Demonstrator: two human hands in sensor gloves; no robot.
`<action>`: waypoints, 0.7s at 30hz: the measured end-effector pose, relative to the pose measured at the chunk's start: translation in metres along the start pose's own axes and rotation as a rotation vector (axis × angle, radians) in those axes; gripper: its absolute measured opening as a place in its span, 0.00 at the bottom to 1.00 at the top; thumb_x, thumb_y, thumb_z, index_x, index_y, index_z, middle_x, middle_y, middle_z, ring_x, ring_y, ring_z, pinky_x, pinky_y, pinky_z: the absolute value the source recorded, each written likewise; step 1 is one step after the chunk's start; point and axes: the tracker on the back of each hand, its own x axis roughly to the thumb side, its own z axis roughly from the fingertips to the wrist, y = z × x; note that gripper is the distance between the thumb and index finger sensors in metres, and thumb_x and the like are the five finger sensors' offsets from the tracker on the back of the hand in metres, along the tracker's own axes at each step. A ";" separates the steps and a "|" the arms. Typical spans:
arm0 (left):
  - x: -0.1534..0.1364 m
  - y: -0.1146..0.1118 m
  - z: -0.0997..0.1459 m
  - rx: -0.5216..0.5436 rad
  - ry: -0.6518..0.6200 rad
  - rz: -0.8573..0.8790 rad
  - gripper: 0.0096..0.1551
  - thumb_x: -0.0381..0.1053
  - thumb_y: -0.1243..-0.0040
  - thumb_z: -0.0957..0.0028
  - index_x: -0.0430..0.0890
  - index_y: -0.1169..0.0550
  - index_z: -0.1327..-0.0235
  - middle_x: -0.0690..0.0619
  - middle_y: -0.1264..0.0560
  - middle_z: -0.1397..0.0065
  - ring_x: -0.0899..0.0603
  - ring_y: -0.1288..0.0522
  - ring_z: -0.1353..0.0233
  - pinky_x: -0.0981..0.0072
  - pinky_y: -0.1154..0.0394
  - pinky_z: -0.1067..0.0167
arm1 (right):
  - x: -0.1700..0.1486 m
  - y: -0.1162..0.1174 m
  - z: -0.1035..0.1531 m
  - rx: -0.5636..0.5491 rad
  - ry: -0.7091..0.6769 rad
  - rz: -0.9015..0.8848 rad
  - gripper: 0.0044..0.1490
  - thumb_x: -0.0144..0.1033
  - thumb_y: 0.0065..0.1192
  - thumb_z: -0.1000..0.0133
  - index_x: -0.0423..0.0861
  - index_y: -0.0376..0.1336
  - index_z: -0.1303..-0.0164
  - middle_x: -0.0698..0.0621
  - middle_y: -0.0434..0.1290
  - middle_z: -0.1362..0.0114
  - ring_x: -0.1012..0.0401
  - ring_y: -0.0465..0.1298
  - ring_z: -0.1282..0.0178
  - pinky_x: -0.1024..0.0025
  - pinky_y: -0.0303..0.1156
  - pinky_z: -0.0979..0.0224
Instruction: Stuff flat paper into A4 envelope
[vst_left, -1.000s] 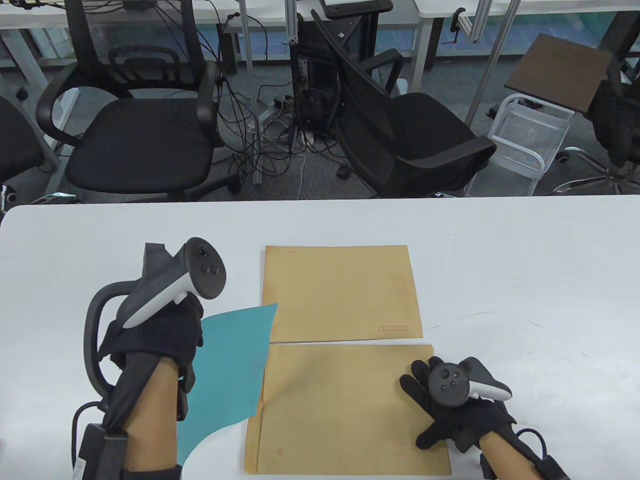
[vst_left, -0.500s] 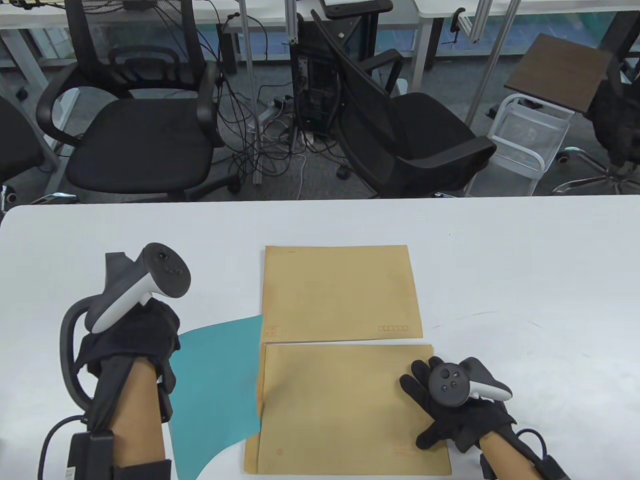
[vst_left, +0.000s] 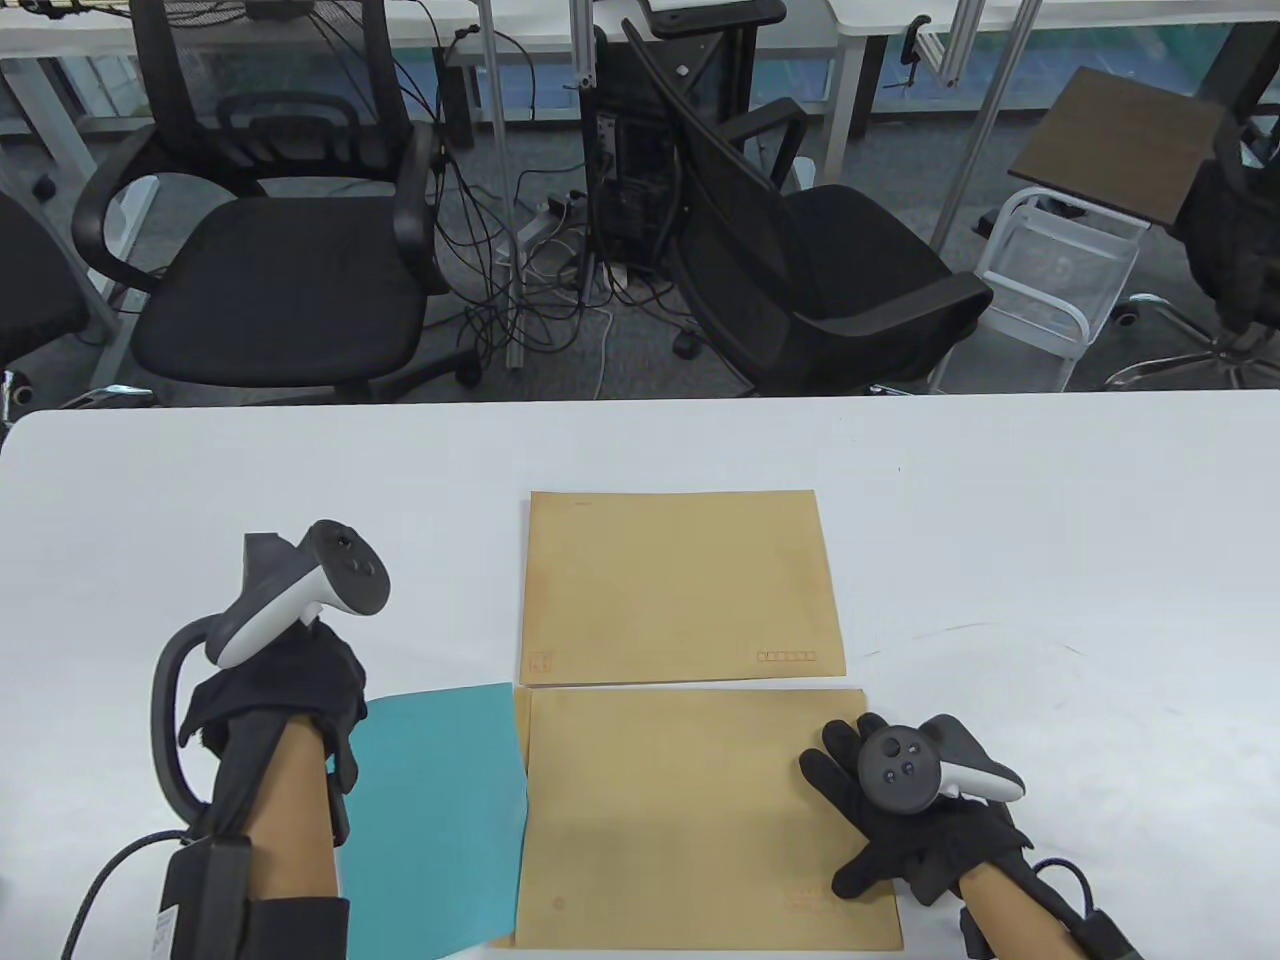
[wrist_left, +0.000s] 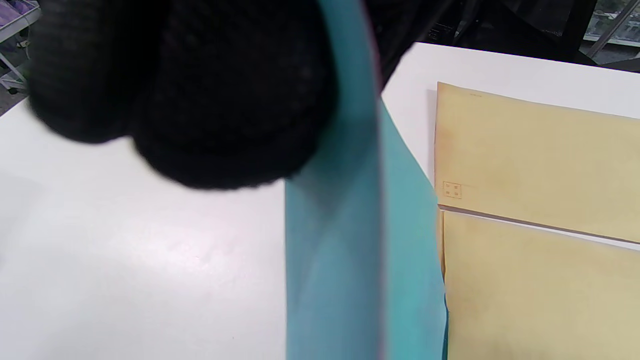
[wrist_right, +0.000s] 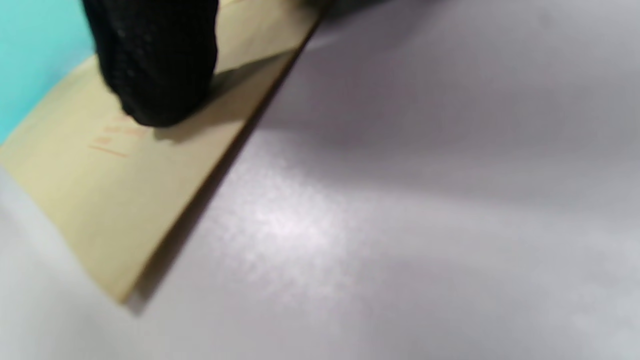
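A teal sheet of paper (vst_left: 430, 800) lies to the left of the near brown A4 envelope (vst_left: 700, 820). Its right edge meets the envelope's left end, and I cannot tell whether it is inside. My left hand (vst_left: 335, 735) grips the sheet's left edge. In the left wrist view the gloved fingers (wrist_left: 200, 90) close on the paper (wrist_left: 340, 250). My right hand (vst_left: 880, 810) rests flat with spread fingers on the envelope's right end. In the right wrist view a fingertip (wrist_right: 155, 65) presses on the envelope (wrist_right: 125, 190).
A second brown envelope (vst_left: 680, 590) lies flat just beyond the near one, also seen in the left wrist view (wrist_left: 535, 160). The white table (vst_left: 1050, 560) runs wide to the right and back. Office chairs (vst_left: 280, 270) stand beyond its far edge.
My left hand has moved left and down with the paper. The sheet's raised top corner has come off the far envelope, and the sheet now lies flatter beside the near envelope. The right hand has not moved.
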 end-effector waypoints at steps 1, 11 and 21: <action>0.001 -0.001 -0.001 -0.007 0.000 -0.015 0.24 0.39 0.28 0.57 0.40 0.12 0.46 0.35 0.11 0.51 0.47 0.11 0.74 0.55 0.12 0.66 | 0.000 0.000 0.000 0.001 0.000 -0.001 0.71 0.52 0.68 0.47 0.49 0.23 0.17 0.44 0.14 0.20 0.39 0.11 0.27 0.27 0.12 0.37; 0.003 -0.007 -0.016 -0.030 0.003 -0.052 0.24 0.40 0.28 0.58 0.42 0.12 0.47 0.36 0.10 0.51 0.47 0.11 0.74 0.54 0.13 0.65 | 0.000 0.000 0.000 0.003 -0.003 -0.007 0.71 0.52 0.68 0.46 0.49 0.23 0.17 0.44 0.14 0.20 0.40 0.11 0.27 0.27 0.12 0.37; -0.004 -0.009 -0.026 -0.029 0.037 -0.055 0.24 0.40 0.30 0.57 0.43 0.13 0.45 0.37 0.11 0.49 0.46 0.13 0.72 0.52 0.15 0.62 | -0.001 0.000 0.000 0.005 -0.006 -0.010 0.71 0.52 0.68 0.46 0.49 0.22 0.17 0.44 0.14 0.20 0.39 0.11 0.27 0.27 0.11 0.37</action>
